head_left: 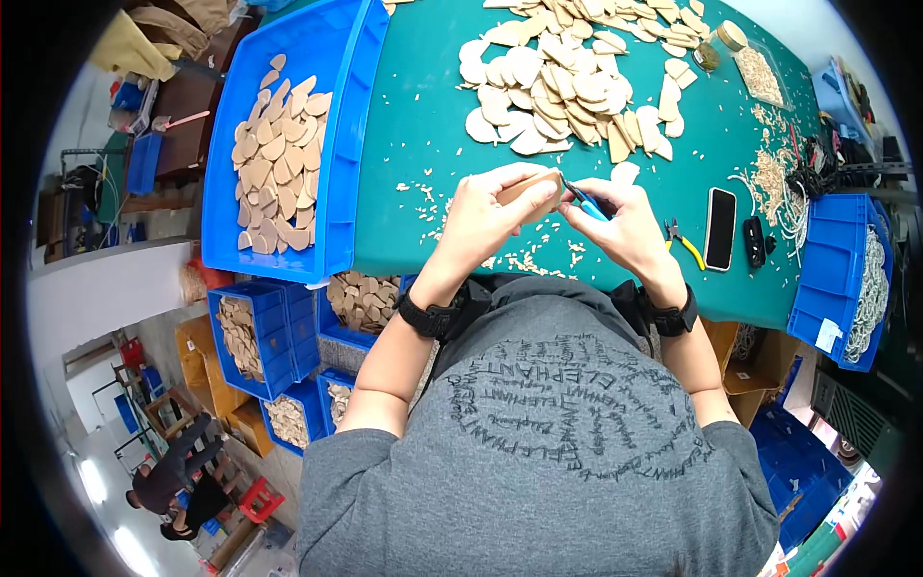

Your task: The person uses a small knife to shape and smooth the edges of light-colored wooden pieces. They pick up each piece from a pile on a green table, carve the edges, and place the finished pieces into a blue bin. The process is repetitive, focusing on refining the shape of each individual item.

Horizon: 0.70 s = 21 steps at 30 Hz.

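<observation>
My left hand [486, 210] is closed round a flat tan piece [544, 185] with a rounded outline, held just above the near part of the green table. In my right hand [623, 227] is a pair of blue-handled cutters [591, 207], its jaws up against the right edge of that piece. Whether the jaws are apart is too small to tell. Small pale offcuts [538, 258] lie scattered on the table beneath both hands. Beyond them spreads a large heap of similar flat pale pieces [558, 87], many of them round-edged.
A blue bin [342, 144] with tan half-round pieces stands at the left. Right of my hands lie yellow-handled pliers [688, 250], a phone [720, 229] and a black object [755, 241]. Another blue bin [827, 255] with pale cords is at the far right. Stacked bins [288, 332] stand below left.
</observation>
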### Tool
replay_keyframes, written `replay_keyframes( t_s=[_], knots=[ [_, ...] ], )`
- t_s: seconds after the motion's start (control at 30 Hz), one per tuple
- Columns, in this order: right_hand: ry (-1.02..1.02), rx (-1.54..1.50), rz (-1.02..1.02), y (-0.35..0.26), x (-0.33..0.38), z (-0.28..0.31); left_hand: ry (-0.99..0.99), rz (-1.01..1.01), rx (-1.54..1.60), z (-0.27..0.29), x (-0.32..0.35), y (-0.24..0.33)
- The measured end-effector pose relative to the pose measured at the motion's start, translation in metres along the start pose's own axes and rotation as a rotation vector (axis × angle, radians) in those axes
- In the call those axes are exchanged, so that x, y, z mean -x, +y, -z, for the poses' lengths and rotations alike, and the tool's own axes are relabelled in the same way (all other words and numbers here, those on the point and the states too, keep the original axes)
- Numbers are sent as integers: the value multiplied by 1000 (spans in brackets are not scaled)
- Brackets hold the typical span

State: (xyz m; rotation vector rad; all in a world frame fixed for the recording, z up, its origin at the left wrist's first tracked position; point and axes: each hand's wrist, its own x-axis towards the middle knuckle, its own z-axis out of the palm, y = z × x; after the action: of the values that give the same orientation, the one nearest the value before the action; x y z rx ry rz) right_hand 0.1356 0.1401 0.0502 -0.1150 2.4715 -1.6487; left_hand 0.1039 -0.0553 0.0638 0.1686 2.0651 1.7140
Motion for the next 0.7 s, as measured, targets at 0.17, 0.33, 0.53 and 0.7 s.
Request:
replay_keyframes(
  t_s=[0.17,0.33,0.53,0.7],
  knots=[
    [1,35,-10,9,-2,-2,-21,-11,-15,1,-3,-6],
    [68,-62,-52,14,-2,-10,-99,73,121,8,-5,-10],
    [144,-129,-121,14,0,-3,-84,36,223,18,-8,-20],
    [200,-142,-144,36,2,3,218,-21,44,47,1,-33]
  ],
)
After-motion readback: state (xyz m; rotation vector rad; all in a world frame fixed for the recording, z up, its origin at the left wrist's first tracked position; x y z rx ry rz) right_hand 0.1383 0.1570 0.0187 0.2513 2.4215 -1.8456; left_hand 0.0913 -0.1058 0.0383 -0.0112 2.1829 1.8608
